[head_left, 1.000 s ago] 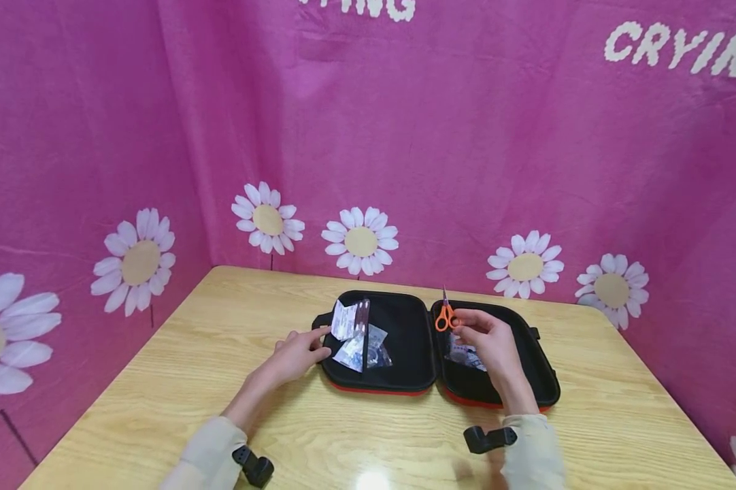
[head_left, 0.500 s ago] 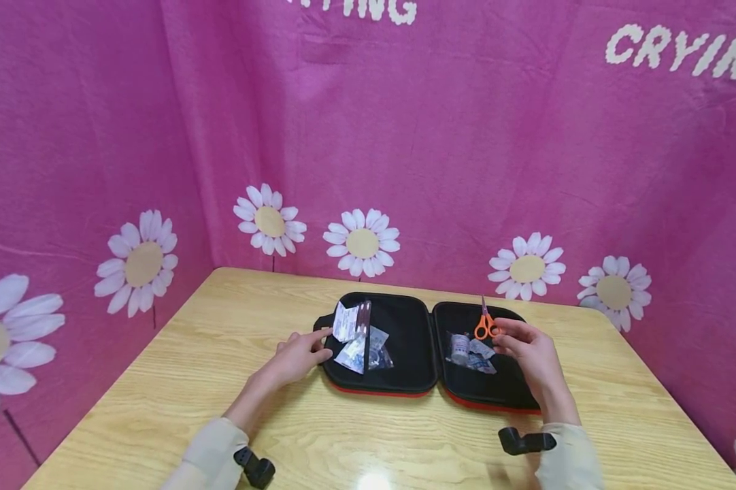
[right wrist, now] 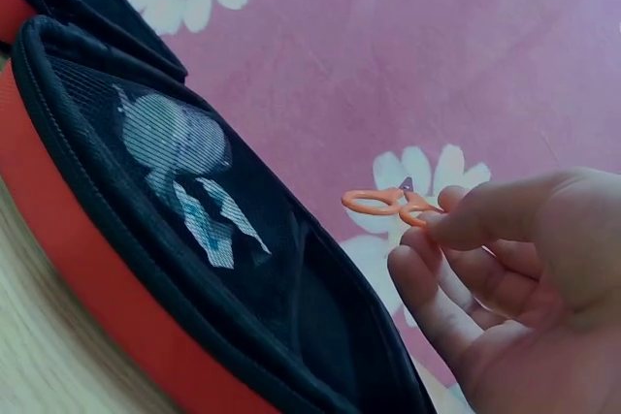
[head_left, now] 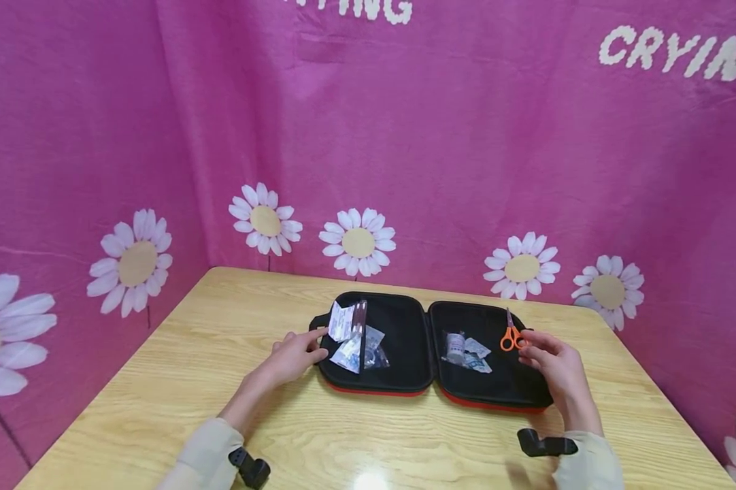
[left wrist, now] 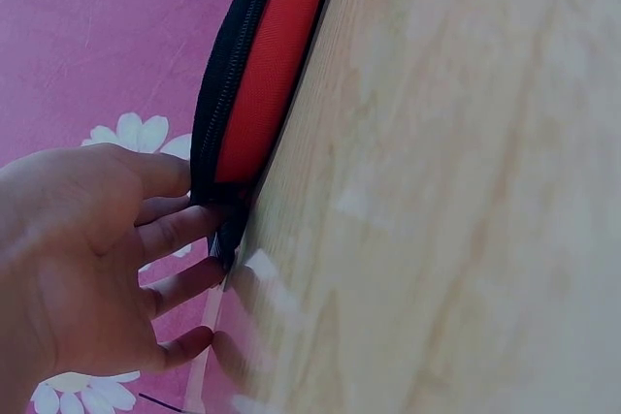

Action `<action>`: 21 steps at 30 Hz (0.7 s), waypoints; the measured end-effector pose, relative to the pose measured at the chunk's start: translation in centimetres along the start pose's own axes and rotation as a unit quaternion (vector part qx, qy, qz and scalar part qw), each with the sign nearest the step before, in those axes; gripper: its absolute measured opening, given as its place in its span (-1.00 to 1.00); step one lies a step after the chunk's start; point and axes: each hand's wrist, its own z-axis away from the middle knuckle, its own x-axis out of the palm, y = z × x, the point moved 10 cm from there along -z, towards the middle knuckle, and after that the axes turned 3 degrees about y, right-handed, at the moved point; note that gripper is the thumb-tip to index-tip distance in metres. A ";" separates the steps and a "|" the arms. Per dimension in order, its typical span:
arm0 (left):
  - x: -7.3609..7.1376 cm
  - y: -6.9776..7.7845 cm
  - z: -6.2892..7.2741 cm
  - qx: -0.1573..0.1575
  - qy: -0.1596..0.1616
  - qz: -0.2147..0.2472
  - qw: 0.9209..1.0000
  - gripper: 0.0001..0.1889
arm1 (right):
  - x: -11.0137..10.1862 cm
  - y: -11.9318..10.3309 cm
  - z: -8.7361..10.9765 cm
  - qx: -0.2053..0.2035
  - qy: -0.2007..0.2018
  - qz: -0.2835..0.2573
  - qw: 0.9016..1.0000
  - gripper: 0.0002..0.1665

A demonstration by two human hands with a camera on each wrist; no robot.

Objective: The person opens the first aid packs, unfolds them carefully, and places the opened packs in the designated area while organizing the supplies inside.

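An open black-lined case (head_left: 398,340) with a red outer shell (left wrist: 281,65) lies on the table. My left hand (head_left: 290,357) touches its left rim; the fingers extend loosely beside the black strap end (left wrist: 228,230). My right hand (head_left: 558,364) pinches small scissors by one orange handle loop (right wrist: 419,212), above the right half of the case. The blades (head_left: 509,318) point away from me. Behind mesh in that half are a white roll (head_left: 456,348) and small packets (head_left: 477,363). The left half holds a white paper packet (head_left: 341,322), brown-wrapped strips (head_left: 360,317) and clear sachets (head_left: 374,337).
The wooden table (head_left: 319,435) extends around the case on all sides. A pink cloth with white daisies (head_left: 358,242) hangs along the back and sides. A black camera is strapped to each sleeve.
My right hand has carried the scissors rightward and slightly lower, from near the hinge to the case's right side, uncovering the white roll and packets. My left hand stays at the rim.
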 end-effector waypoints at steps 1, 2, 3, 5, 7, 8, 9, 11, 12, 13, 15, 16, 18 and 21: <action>0.0 0.0 0.0 -0.001 -0.001 0.000 1.000 -0.48 | -0.2 0.2 0.0 0.005 0.006 0.007 1.000 -0.48; -0.1 0.0 0.1 -0.001 -0.001 0.000 1.000 -0.48 | -0.4 0.4 0.1 0.008 0.011 0.017 1.000 -0.47; 0.0 0.0 0.1 0.000 -0.001 0.000 1.000 -0.48 | -0.6 0.5 0.1 0.010 0.017 0.028 0.999 -0.45; 0.0 0.0 0.1 0.001 -0.001 0.001 1.000 -0.48 | -0.8 0.6 0.1 0.009 0.029 0.052 0.998 -0.45; -0.1 -0.1 0.0 0.003 0.000 0.003 1.000 -0.48 | -0.8 0.6 0.0 0.004 0.031 0.075 0.997 -0.46; -0.1 -0.1 0.1 0.004 0.001 0.003 1.000 -0.48 | -0.8 0.6 0.0 0.002 0.031 0.085 0.996 -0.47; -0.2 -0.1 0.0 0.004 0.002 0.003 1.000 -0.48 | -0.6 0.7 -0.1 0.000 0.029 0.095 0.995 -0.48; -0.3 -0.1 0.0 0.005 0.004 0.002 1.000 -0.48 | -0.4 0.8 -0.2 0.002 0.028 0.113 0.993 -0.50; -0.3 -0.1 0.0 0.006 0.004 0.001 1.000 -0.48 | -0.3 1.0 -0.2 0.006 0.029 0.123 0.992 -0.51; -0.3 0.0 0.1 0.006 0.004 0.000 1.000 -0.48 | -0.2 1.1 -0.2 0.010 0.030 0.131 0.991 -0.52; -0.3 0.0 0.1 0.006 0.003 -0.001 1.000 -0.48 | -0.2 1.3 -0.2 0.018 0.035 0.152 0.988 -0.54; -0.3 0.0 0.1 0.005 0.001 -0.001 1.000 -0.48 | -0.2 1.5 -0.2 0.024 0.038 0.164 0.985 -0.55; -0.2 0.0 0.1 0.004 -0.001 0.000 1.000 -0.48 | -0.1 1.5 -0.2 0.025 0.039 0.186 0.981 -0.56; -0.1 0.1 0.1 0.003 -0.002 0.002 1.000 -0.48 | 0.2 1.6 -0.1 0.024 0.031 0.213 0.976 -0.58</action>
